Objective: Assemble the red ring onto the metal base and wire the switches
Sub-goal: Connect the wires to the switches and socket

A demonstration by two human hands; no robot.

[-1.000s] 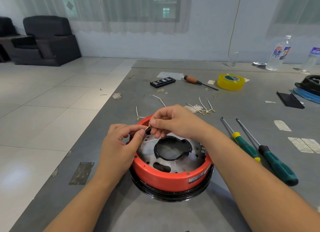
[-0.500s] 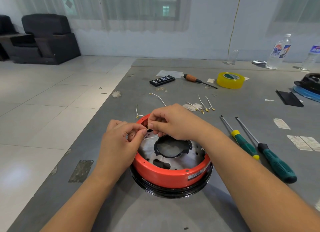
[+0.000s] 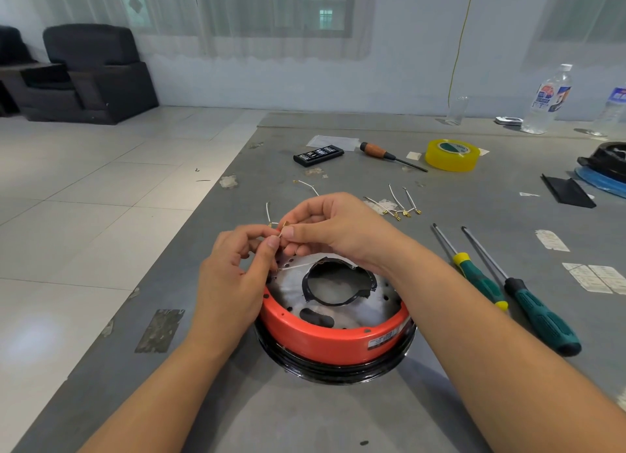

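Now, wire: thin white wire [image 3: 294, 267] with brass terminal is running lengthwise from the far-left rim of the red plastic ring [image 3: 325, 346] toward its centre.
Ring: sitting on the metal base [image 3: 291, 288].
Hands: left hand [image 3: 233, 279] and right hand [image 3: 338, 229] are meeting above that rim, both pinching the wire.
Nearer: the right hand is holding the terminal end.

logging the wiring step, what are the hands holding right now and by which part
Both hands pinch one thin white wire over the red ring's far rim: right hand at its brass terminal end, left hand just below on the wire.
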